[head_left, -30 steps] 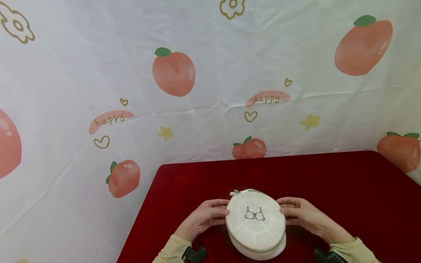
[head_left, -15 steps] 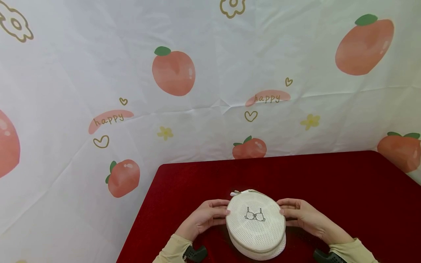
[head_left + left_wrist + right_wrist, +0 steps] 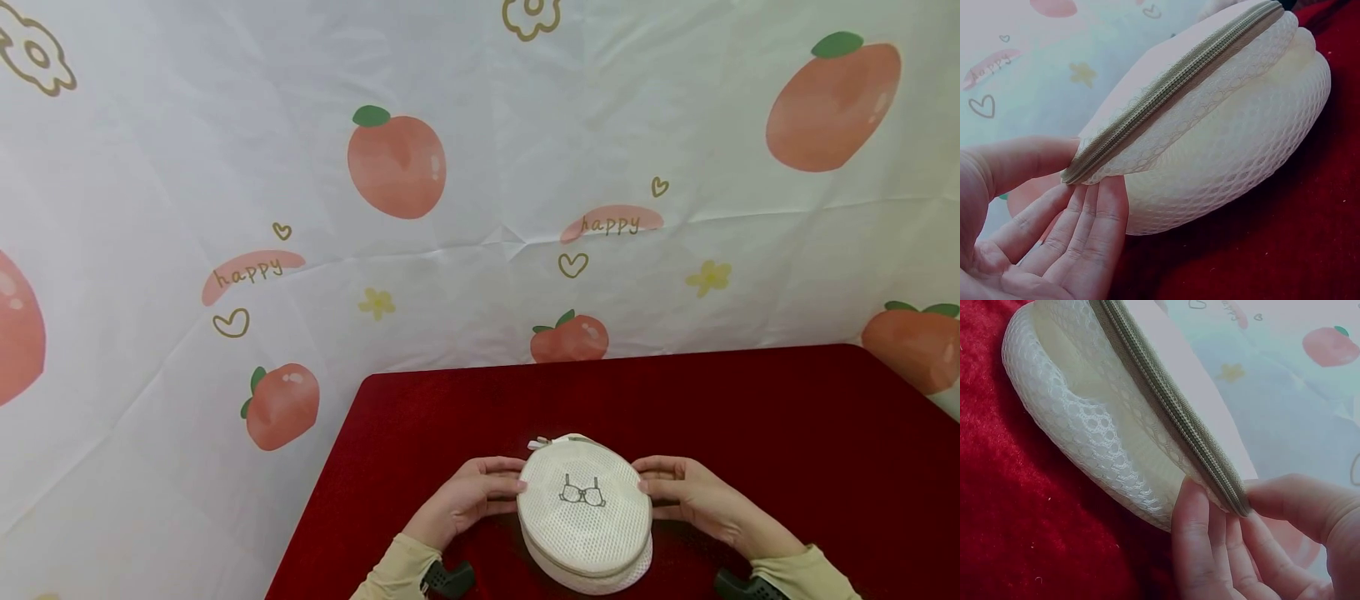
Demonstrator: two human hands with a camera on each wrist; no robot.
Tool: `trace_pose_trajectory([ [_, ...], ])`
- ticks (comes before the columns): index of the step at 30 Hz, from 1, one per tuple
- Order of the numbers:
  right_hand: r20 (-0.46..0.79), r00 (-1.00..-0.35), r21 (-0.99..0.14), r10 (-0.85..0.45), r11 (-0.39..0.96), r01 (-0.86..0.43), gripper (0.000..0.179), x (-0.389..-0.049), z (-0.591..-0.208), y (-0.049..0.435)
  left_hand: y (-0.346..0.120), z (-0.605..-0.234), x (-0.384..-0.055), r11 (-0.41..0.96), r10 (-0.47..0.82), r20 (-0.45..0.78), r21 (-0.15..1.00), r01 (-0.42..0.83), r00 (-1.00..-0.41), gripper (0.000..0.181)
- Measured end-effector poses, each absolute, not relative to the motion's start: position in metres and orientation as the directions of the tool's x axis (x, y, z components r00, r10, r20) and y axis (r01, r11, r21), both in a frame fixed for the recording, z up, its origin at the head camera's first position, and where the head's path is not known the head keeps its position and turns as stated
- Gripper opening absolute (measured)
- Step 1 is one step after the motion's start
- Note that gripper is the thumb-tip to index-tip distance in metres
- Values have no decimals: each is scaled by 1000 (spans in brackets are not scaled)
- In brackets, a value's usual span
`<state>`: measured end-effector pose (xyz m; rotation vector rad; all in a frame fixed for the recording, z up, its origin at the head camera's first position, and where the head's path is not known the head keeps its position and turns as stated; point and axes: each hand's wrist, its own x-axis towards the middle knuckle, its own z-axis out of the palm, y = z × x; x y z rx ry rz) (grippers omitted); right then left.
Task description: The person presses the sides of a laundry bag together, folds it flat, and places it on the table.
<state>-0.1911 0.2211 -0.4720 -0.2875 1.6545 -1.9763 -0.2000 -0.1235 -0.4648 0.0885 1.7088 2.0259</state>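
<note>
Peach-print white backdrop (image 3: 480, 150), red-covered table (image 3: 712, 417)

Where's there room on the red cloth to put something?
Behind the white mesh bag, up to the patterned backdrop, and right of the right grip, the red cloth is bare. It's crowded between the left grip and right grip.

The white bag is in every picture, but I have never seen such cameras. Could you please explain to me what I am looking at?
There is no machine working here, only a person's two bare hands. One picture is from a camera on the head, looking forward and down; the others are from a camera on each wrist. The left hand and right hand pinch opposite sides of a round white mesh bag along its zipper. The bag seems to rest on the red table.
</note>
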Motion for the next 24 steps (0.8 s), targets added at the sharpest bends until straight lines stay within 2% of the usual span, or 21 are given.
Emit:
trace_pose_trajectory([
  [24, -189, -828, -954, -529, -100, 281, 33, -193, -475, 222, -121, -469, -201, -42, 366, -298, 941, -336, -881, 31],
])
